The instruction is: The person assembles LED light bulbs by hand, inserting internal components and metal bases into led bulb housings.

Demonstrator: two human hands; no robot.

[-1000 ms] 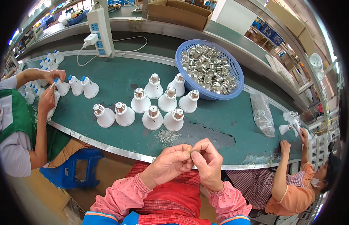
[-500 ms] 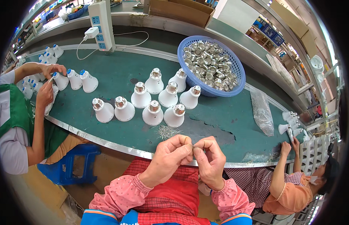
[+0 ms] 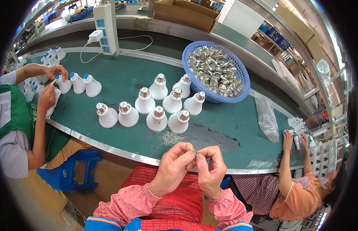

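Green counter [image 3: 233, 119], its covering torn beyond the hands, runs across the workroom. At its near edge we find the left hand [image 3: 173, 165] and the right hand [image 3: 210, 169], each with thumb and forefinger pinched together, meeting on a tiny item [image 3: 196, 151] too small for us to identify. Taking the hands as centre, we record a pile of thin pins [image 3: 172, 138] at 10 o'clock; nine upright white bulb bodies [image 3: 157, 121] with silvery tops at 11 o'clock; a blue basket [image 3: 244, 82] of loose metal caps [image 3: 213, 71] between 12 and 1; a clear plastic bag [image 3: 266, 117] at 2 o'clock.
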